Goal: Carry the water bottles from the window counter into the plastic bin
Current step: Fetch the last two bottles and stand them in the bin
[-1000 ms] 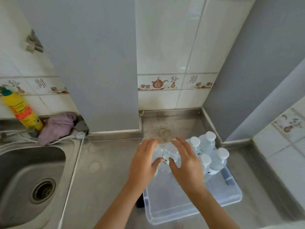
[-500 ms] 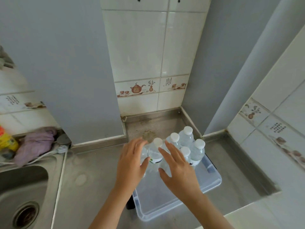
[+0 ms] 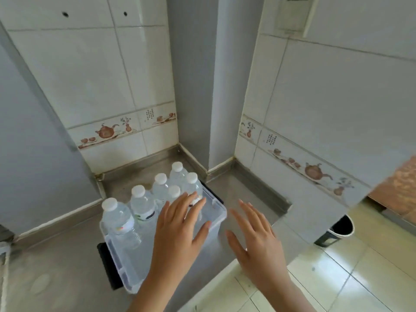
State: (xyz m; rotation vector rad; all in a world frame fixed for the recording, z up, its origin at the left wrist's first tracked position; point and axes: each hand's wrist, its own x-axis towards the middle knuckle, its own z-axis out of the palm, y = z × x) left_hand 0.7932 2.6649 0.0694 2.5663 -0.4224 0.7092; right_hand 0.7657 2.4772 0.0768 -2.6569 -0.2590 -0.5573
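Observation:
A clear plastic bin [image 3: 219, 218] with black handles sits on the steel counter. Several clear water bottles with white caps stand upright in it; the nearest bottle [image 3: 117, 219] is at its left end, another bottle [image 3: 141, 203] beside it, more behind. My left hand [image 3: 180, 230] hovers over the bin's right half, fingers spread, holding nothing. My right hand [image 3: 256, 235] is to the right of the bin over the counter, also spread and holding nothing.
The steel counter [image 3: 56, 266] ends in a tiled corner with grey wall columns behind the bin. To the right the counter drops off to a tiled floor, where a black-and-white waste bin [image 3: 337, 230] stands.
Both hands have let go of the bottles and drawn back and rightward. The view has swung right, so the sink, cloth and yellow bottle have left the frame.

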